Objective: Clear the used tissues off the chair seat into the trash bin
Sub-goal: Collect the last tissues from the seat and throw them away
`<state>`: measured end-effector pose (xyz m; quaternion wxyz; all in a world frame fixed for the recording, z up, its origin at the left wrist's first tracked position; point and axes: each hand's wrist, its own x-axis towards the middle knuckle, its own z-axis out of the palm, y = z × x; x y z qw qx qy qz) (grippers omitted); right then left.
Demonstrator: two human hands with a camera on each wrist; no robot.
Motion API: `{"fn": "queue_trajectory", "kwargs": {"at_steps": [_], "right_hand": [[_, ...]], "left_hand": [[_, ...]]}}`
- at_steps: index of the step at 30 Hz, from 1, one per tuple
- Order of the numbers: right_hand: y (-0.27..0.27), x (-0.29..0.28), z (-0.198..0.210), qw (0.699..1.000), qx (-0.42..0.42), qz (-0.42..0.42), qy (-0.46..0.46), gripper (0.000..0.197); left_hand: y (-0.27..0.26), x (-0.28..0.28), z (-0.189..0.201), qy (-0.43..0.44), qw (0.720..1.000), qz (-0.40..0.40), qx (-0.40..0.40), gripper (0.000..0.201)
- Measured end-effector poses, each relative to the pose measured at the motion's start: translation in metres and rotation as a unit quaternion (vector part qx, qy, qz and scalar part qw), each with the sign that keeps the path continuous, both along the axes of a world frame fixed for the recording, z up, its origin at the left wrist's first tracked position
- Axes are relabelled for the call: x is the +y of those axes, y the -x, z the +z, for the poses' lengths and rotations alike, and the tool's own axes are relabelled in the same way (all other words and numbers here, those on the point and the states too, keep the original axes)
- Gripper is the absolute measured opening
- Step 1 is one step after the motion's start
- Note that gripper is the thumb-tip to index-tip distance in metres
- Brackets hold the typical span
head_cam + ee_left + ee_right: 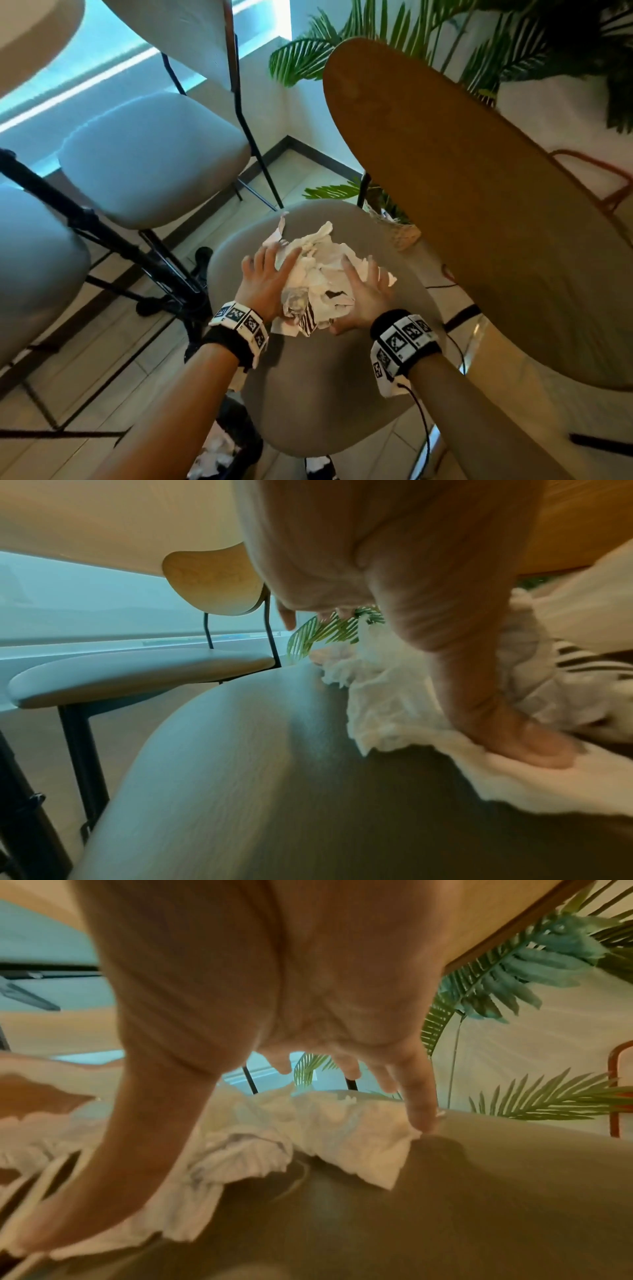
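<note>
A heap of crumpled white tissues point(317, 270), one scrap striped black and white, lies on the grey chair seat point(318, 387). My left hand point(272, 279) presses against the heap's left side with straight, spread fingers. My right hand point(361, 296) does the same from the right. In the left wrist view the left thumb point(514, 737) presses a tissue point(394, 710) onto the seat point(274, 777). In the right wrist view the right hand's fingers point(421, 1104) touch the tissues point(308, 1123). The dark trash bin point(248, 428) stands on the floor below the seat's near left edge and holds white tissues.
A round wooden table point(479, 205) overhangs the seat on the right. Two more grey chairs point(154, 154) stand on the left, with a black tripod leg point(102, 222) between them. Palm fronds point(376, 34) hang at the back. A black cable point(423, 421) dangles from my right wrist.
</note>
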<state>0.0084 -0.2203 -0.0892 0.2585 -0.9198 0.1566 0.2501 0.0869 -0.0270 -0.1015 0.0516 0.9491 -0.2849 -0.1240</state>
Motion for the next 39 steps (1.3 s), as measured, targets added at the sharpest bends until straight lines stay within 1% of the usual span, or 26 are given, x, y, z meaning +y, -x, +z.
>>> {"fn": "queue_trajectory", "kwargs": {"at_steps": [2, 4, 7, 8, 9, 10, 13, 16, 18, 19, 20, 22, 23, 25, 26, 28, 29, 30, 33, 35, 37, 39], "right_hand": [[-0.003, -0.001, -0.005, 0.999, 0.054, 0.000, 0.000, 0.139], [-0.004, 0.004, -0.012, 0.997, 0.080, 0.013, 0.008, 0.140], [-0.016, 0.014, -0.019, 0.998, 0.067, 0.014, 0.015, 0.139], [-0.021, 0.018, -0.020, 0.998, 0.053, 0.016, 0.012, 0.138], [-0.028, 0.021, -0.020, 0.999, 0.033, 0.017, 0.009, 0.137], [-0.035, 0.024, -0.019, 1.000, 0.007, 0.019, 0.005, 0.134], [-0.045, 0.029, -0.017, 0.999, -0.049, 0.021, 0.002, 0.119], [-0.041, 0.033, -0.023, 0.998, -0.044, 0.016, -0.035, 0.108], [-0.041, 0.038, -0.025, 0.997, -0.019, -0.001, -0.068, 0.093], [-0.041, 0.040, -0.025, 0.995, -0.010, -0.011, -0.097, 0.084], [-0.040, 0.040, -0.026, 0.991, -0.017, -0.020, -0.134, 0.077], [-0.040, 0.034, -0.044, 0.982, -0.052, -0.045, -0.179, 0.062], [-0.039, 0.032, -0.046, 0.981, -0.064, -0.042, -0.180, 0.056], [-0.034, 0.034, -0.028, 0.985, -0.079, -0.025, -0.150, 0.052], [-0.034, 0.037, -0.018, 0.990, -0.080, -0.009, -0.119, 0.050], [-0.033, 0.039, -0.012, 0.994, -0.029, 0.011, -0.106, 0.045], [-0.031, 0.041, -0.006, 0.995, -0.022, 0.024, -0.090, 0.042], [-0.029, 0.040, -0.005, 0.996, -0.017, 0.032, -0.086, 0.041], [-0.027, 0.040, 0.002, 0.993, -0.012, 0.033, -0.116, 0.038], [-0.025, 0.044, 0.011, 0.990, -0.026, 0.025, -0.137, 0.027], [-0.022, 0.052, 0.016, 0.991, -0.037, 0.052, -0.119, 0.019], [-0.017, 0.067, 0.023, 0.990, -0.029, 0.086, -0.105, 0.018]], "left_hand": [[-0.006, -0.006, -0.003, -0.003, 1.000, 0.011, 0.024, 0.121], [-0.013, -0.010, -0.007, -0.025, 0.997, 0.015, 0.066, 0.134], [-0.029, -0.009, -0.013, -0.042, 0.990, 0.020, 0.133, 0.148], [-0.035, -0.008, -0.012, -0.043, 0.988, 0.024, 0.144, 0.149], [-0.040, -0.006, -0.011, -0.039, 0.989, 0.028, 0.142, 0.145], [-0.043, -0.005, -0.008, -0.030, 0.991, 0.028, 0.129, 0.136], [-0.039, -0.006, -0.005, 0.025, 0.996, 0.010, 0.084, 0.097], [-0.026, -0.005, -0.013, 0.051, 0.995, -0.027, 0.087, 0.075], [-0.020, -0.004, -0.014, 0.063, 0.991, -0.062, 0.096, 0.050], [-0.018, -0.004, -0.013, 0.083, 0.989, -0.071, 0.102, 0.039], [-0.016, -0.005, -0.011, 0.108, 0.986, -0.076, 0.104, 0.030], [-0.012, -0.010, -0.007, 0.151, 0.980, -0.081, 0.101, 0.018], [-0.009, -0.011, -0.005, 0.164, 0.978, -0.080, 0.105, 0.015], [-0.004, -0.011, -0.001, 0.173, 0.975, -0.074, 0.117, 0.014], [-0.002, -0.011, 0.000, 0.172, 0.974, -0.071, 0.127, 0.015], [0.003, -0.010, 0.003, 0.176, 0.972, -0.065, 0.145, 0.016], [0.006, -0.010, 0.005, 0.177, 0.971, -0.062, 0.147, 0.016], [0.008, -0.011, 0.006, 0.175, 0.972, -0.056, 0.147, 0.017], [0.010, -0.012, 0.012, 0.164, 0.975, -0.027, 0.149, 0.019], [0.014, -0.008, 0.015, 0.160, 0.974, -0.011, 0.158, 0.017], [0.019, 0.001, 0.017, 0.157, 0.975, -0.008, 0.159, 0.015], [0.027, 0.021, 0.018, 0.148, 0.974, 0.010, 0.170, 0.013]]}}
